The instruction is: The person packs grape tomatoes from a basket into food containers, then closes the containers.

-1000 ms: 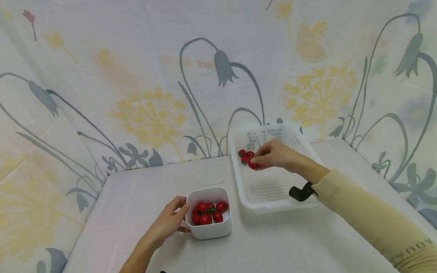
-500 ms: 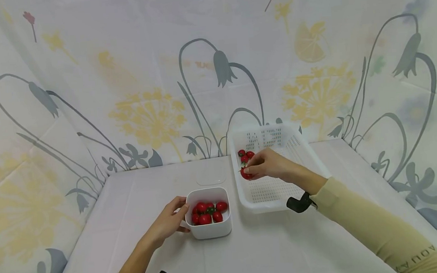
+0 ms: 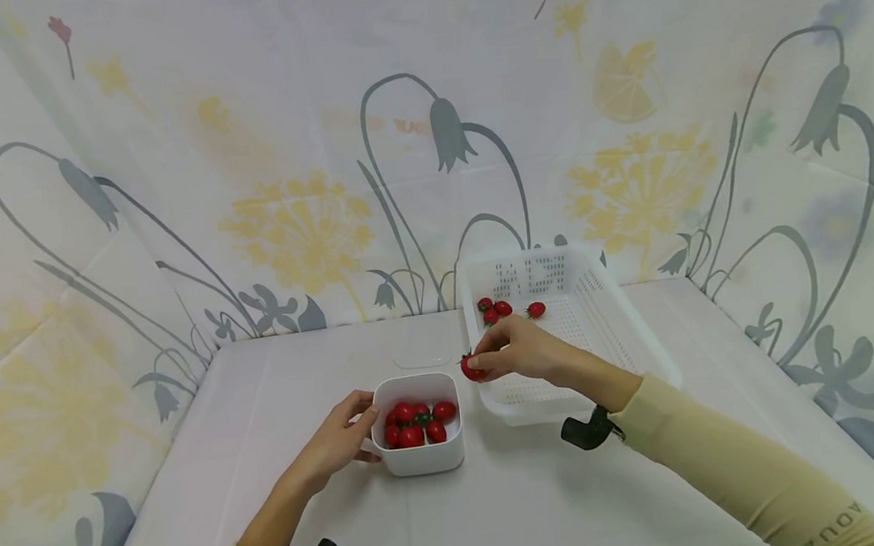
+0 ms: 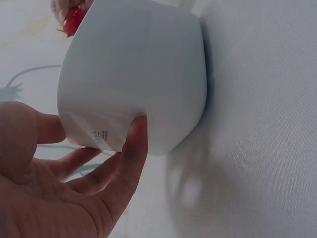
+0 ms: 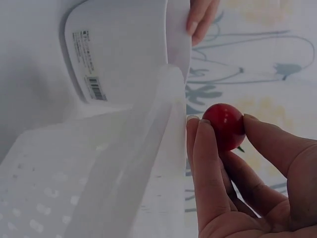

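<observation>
A small red tomato [image 3: 473, 368] is pinched between the thumb and fingers of my right hand [image 3: 520, 350], just above the left wall of the white perforated basket [image 3: 506, 415]. In the right wrist view the held tomato [image 5: 225, 126] is round and glossy, with a bit of green stem under it. My left hand [image 3: 336, 438] holds the left side of a white container [image 3: 428, 461], its fingers [image 4: 134, 148] bent against the outer wall. Inside that container lie several red tomatoes [image 3: 411, 436]. Toward the basket's back left sits a cluster of tomatoes [image 3: 490, 313].
One tomato [image 3: 536, 309] lies apart near the basket's back middle. Behind the container, a clear flat lid-like piece [image 3: 421, 353] rests on the white-covered table [image 3: 286, 382]. A flower-printed cloth [image 3: 286, 132] hangs behind and along both sides.
My right hand has carried the pinched tomato left and toward me, from among the basket's tomatoes to its left wall. A lone tomato has come into sight. My left hand has stayed put.
</observation>
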A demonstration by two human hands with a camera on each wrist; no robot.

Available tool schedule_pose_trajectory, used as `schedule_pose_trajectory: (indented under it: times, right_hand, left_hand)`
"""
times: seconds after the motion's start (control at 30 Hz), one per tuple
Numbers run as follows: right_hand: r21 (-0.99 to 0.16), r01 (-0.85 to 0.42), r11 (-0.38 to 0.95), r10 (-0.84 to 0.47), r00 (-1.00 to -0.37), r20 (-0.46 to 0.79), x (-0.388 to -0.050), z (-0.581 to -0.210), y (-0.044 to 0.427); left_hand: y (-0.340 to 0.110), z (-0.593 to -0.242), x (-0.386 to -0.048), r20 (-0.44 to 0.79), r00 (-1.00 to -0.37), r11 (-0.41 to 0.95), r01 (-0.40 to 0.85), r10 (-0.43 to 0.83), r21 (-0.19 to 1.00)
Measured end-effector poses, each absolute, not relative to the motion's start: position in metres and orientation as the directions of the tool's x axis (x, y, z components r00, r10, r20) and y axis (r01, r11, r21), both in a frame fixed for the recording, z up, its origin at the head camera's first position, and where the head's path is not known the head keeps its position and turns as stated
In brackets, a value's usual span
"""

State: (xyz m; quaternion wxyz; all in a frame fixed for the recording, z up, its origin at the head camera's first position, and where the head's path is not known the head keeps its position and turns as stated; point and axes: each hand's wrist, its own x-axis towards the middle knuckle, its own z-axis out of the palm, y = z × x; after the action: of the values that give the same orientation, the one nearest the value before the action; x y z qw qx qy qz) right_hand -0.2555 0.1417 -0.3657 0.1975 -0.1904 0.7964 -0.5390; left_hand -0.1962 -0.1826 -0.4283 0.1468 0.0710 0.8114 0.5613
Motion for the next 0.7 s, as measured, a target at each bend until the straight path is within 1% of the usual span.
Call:
schedule_pose_trajectory:
  times: [0.23, 0.47, 0.7]
  right_hand:
    - [-0.934, -0.107, 0.340, -0.531, -0.842, -0.097, -0.248, -0.367, 0.130]
    - [-0.940, -0.129, 0.314, -0.568, -0.819, -0.078, -0.241, -0.368, 0.113]
    - [-0.916, -0.174, 0.361, -0.590, -0.804, -0.080, -0.231, -0.373, 0.092]
  left_hand:
    - [-0.182, -0.429, -0.196, -0.156, -0.947, 0.360, -0.047, 0.281, 0.932]
    - [-0.182, -0.427, -0.196, -0.152, -0.946, 0.354, -0.043, 0.285, 0.934]
    - [-0.181, -0.427, -0.195, -0.161, -0.952, 0.359, -0.059, 0.262, 0.932]
